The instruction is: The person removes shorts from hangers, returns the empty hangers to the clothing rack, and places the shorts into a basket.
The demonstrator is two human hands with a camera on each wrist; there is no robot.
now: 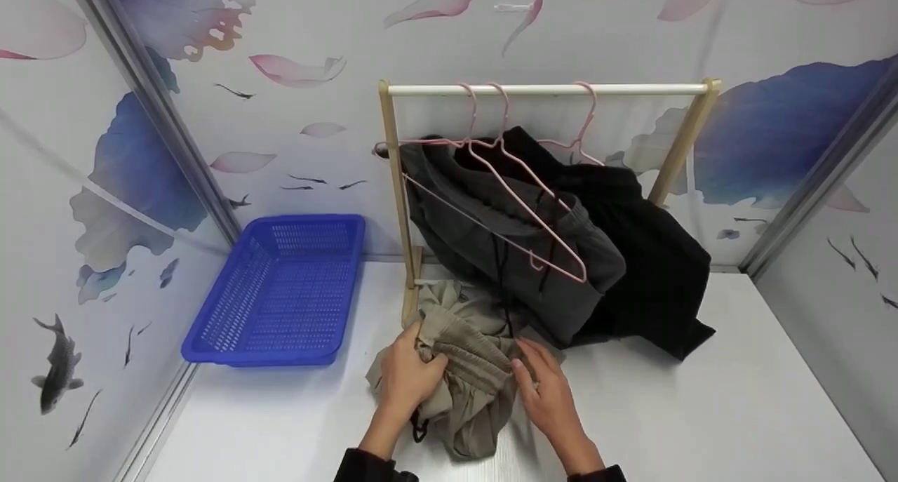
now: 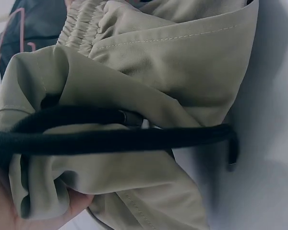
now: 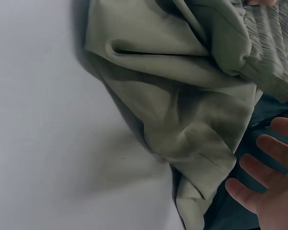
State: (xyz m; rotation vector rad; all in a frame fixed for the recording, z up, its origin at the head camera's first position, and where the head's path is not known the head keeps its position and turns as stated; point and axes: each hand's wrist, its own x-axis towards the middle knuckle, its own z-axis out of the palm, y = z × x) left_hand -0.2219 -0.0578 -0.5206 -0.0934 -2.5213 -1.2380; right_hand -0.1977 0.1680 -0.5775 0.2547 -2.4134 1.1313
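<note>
Crumpled khaki pants (image 1: 466, 391) with a gathered elastic waistband lie on the white table, in front of the rack. My left hand (image 1: 410, 373) grips the left end of the waistband, its thumb over the bunched cloth. A black drawstring (image 2: 110, 139) hangs across the folds in the left wrist view. My right hand (image 1: 547, 391) is at the waistband's right end. In the right wrist view its fingers (image 3: 257, 170) are spread apart beside the cloth, with the thumb right at the waistband's edge.
Behind the pants stands a wood-and-white clothes rack (image 1: 547, 89) with pink hangers (image 1: 526, 208). Dark grey pants (image 1: 477, 222) and a black garment (image 1: 645, 257) hang there, reaching down to the table. A blue plastic basket (image 1: 280, 359) sits at the left; patterned panels enclose the table.
</note>
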